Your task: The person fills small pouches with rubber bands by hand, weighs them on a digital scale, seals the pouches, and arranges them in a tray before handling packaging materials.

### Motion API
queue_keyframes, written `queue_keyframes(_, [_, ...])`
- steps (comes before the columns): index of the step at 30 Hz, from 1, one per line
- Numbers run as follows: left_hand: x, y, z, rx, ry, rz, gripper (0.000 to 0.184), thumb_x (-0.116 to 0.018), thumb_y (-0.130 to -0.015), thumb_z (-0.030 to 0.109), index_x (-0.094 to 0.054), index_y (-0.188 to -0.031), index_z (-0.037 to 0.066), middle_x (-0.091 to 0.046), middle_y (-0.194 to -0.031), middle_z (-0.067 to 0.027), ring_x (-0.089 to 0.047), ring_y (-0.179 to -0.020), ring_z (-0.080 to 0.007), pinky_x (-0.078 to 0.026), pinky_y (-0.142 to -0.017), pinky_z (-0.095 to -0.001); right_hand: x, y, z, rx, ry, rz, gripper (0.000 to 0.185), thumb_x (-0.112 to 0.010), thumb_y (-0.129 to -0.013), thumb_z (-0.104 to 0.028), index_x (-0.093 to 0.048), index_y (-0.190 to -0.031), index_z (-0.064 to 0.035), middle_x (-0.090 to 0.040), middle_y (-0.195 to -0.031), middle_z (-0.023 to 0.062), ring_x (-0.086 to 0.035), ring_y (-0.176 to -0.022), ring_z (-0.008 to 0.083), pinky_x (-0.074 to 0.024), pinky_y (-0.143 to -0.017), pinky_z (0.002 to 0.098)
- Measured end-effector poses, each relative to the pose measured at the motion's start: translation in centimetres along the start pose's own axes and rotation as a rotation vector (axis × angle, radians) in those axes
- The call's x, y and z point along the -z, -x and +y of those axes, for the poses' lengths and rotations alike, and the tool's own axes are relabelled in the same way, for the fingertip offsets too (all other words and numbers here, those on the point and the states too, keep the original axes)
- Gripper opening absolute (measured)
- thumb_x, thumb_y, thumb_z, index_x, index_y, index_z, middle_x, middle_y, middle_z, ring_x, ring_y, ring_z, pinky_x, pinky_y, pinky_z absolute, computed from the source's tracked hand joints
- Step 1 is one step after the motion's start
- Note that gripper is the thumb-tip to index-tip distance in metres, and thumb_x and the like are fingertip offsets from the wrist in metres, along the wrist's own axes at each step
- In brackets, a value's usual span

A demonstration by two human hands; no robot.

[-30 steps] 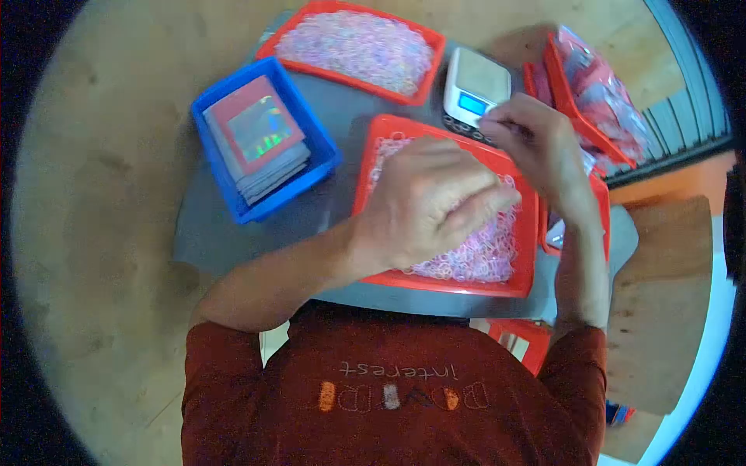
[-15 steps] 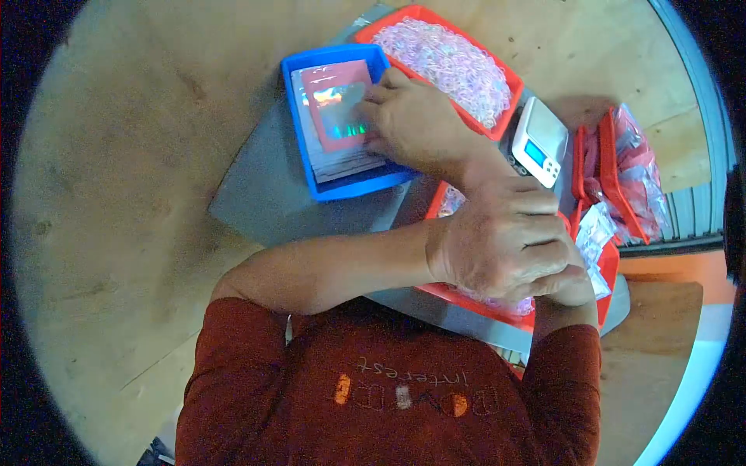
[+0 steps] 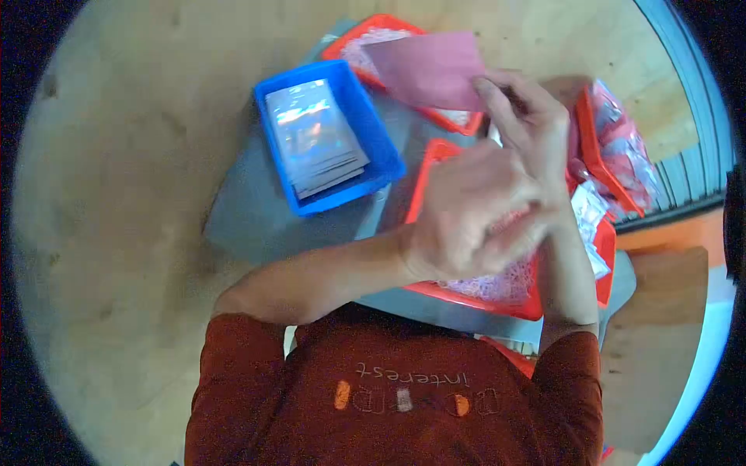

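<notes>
My right hand (image 3: 532, 116) pinches the edge of a flat pink pouch (image 3: 427, 70), raised over the far red tray (image 3: 381, 27). My left hand (image 3: 474, 210) is curled closed above the near red tray (image 3: 420, 182), in front of my right forearm. It is blurred, and whatever its fingers may hold is hidden. To the left, a blue bin (image 3: 392, 159) contains a stack of shiny silvery pouches (image 3: 315, 136). Small pale pink and clear loops (image 3: 501, 283) fill part of the near tray.
At the right, a red basket (image 3: 594, 144) holds pink and clear packets (image 3: 622, 155). White packets (image 3: 590, 206) lie in another red tray (image 3: 606, 241) beside my right forearm. The grey table (image 3: 249, 186) has a rounded right edge.
My right hand has lifted the pink pouch from the stack in the blue bin and moved right with it. My left hand has shifted slightly left and up, still closed.
</notes>
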State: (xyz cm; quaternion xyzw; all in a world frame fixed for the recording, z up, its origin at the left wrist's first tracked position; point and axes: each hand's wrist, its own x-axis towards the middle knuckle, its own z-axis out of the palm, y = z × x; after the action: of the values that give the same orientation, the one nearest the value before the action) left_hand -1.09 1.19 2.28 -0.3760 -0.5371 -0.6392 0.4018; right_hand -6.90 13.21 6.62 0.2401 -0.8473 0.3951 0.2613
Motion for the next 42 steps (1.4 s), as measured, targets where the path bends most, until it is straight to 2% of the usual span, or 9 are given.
queue_keyframes(2, [-0.9, 0.5, -0.2, 0.285, 0.061, 0.09, 0.026, -0.078, -0.085, 0.017, -0.062, -0.098, 0.002, -0.062, -0.082, -0.0089, -0.064, -0.074, -0.0201, -0.052, -0.066, -0.0345, 3.5, 1.8, -0.9, -0.103, 0.104, 0.055, 0.018, -0.072, -0.09, -0.008, -0.074, -0.106, -0.0005, -0.073, -0.085, 0.0108, -0.068, -0.073, 0.0163, -0.0546, -0.065, 0.031])
queue_keyframes(7, [-0.7, -0.7, -1.2, 1.045, 0.759, 0.233, 0.035, -0.065, -0.101, 0.03, -0.06, -0.117, 0.0, -0.064, -0.099, -0.0051, -0.061, -0.099, -0.0113, -0.052, -0.073, -0.0275, 7.3, 7.9, -0.7, 0.452, 0.472, -0.069, 0.037, -0.079, -0.072, 0.002, -0.072, -0.108, -0.0013, -0.067, -0.089, 0.0114, -0.065, -0.078, 0.0283, -0.053, -0.065, 0.0371])
queue_keyframes(9, [-0.9, 0.5, -2.8, 0.987, 0.633, 0.107, 0.026, -0.063, -0.102, 0.024, -0.066, -0.113, 0.0, -0.066, -0.095, -0.0015, -0.06, -0.09, -0.006, -0.049, -0.071, -0.0244, 7.6, 9.6, -1.3, 0.417, 0.408, -0.197, 0.034, -0.08, -0.075, 0.0, -0.073, -0.108, -0.0016, -0.067, -0.089, 0.0102, -0.064, -0.076, 0.028, -0.052, -0.064, 0.0363])
queue_keyframes(15, [-0.9, 1.7, -3.4, 1.027, 0.45, -0.275, 0.019, -0.058, -0.104, 0.015, -0.07, -0.107, 0.0, -0.065, -0.087, 0.0049, -0.055, -0.078, -0.0006, -0.047, -0.067, -0.0218, 10.9, 10.0, -0.5, -0.118, 0.232, 0.092, 0.026, -0.075, -0.088, -0.007, -0.073, -0.113, -0.001, -0.067, -0.088, 0.0081, -0.061, -0.079, 0.0194, -0.0488, -0.068, 0.0313])
queue_keyframes(19, [-0.2, 1.1, -3.6, 1.055, 0.262, -0.658, 0.021, -0.061, -0.103, 0.019, -0.069, -0.104, -0.001, -0.063, -0.085, 0.0074, -0.054, -0.077, 0.001, -0.046, -0.065, -0.0204, 11.9, 11.0, 2.8, -0.243, -0.098, -0.152, 0.019, -0.073, -0.091, -0.01, -0.075, -0.108, 0.0001, -0.066, -0.085, 0.0057, -0.059, -0.08, 0.0124, -0.0471, -0.072, 0.029])
queue_keyframes(22, [-0.4, 0.2, -3.0, 1.015, 0.271, -0.673, 0.018, -0.069, -0.097, 0.018, -0.068, -0.098, 0.0, -0.065, -0.082, 0.0031, -0.057, -0.074, -0.0047, -0.048, -0.067, -0.0251, 12.0, 11.6, 3.3, -0.398, -0.242, -0.211, 0.014, -0.073, -0.093, -0.012, -0.074, -0.099, 0.001, -0.066, -0.084, 0.0025, -0.058, -0.079, 0.0082, -0.0476, -0.072, 0.0268])
queue_keyframes(28, [-0.3, -0.1, -2.7, -0.037, -0.497, -0.123, 0.024, -0.087, -0.072, 0.007, -0.068, -0.086, 0.008, -0.065, -0.077, -0.0056, -0.061, -0.073, -0.0255, -0.048, -0.074, -0.0376, 11.5, 11.7, 3.5, -0.631, -0.456, -0.155, 0.014, -0.071, -0.094, -0.013, -0.073, -0.093, 0.0004, -0.066, -0.082, -0.0038, -0.056, -0.074, 0.0028, -0.0469, -0.066, 0.0219])
queue_keyframes(32, [-0.8, 0.5, -0.8, -0.021, -0.506, -0.343, 0.024, -0.089, -0.07, 0.01, -0.066, -0.079, 0.012, -0.064, -0.075, -0.0012, -0.058, -0.072, -0.0211, -0.039, -0.066, -0.0354, 10.9, 11.4, 2.2, -0.658, -0.491, -0.164, 0.009, -0.069, -0.092, -0.007, -0.068, -0.085, -0.0022, -0.061, -0.077, -0.0028, -0.05, -0.066, 0.001, -0.0367, -0.053, 0.0192])
queue_keyframes(42, [-2.0, 1.0, -0.3, 0.325, -0.317, -0.468, 0.02, -0.081, -0.082, 0.017, -0.065, -0.073, 0.008, -0.064, -0.069, -0.0033, -0.057, -0.063, -0.0228, -0.041, -0.067, -0.0366, 9.0, 12.4, 1.4, -0.458, -0.56, -0.199, 0.01, -0.076, -0.092, -0.011, -0.071, -0.089, -0.0025, -0.065, -0.08, -0.0021, -0.057, -0.074, 0.0035, -0.0467, -0.066, 0.0231])
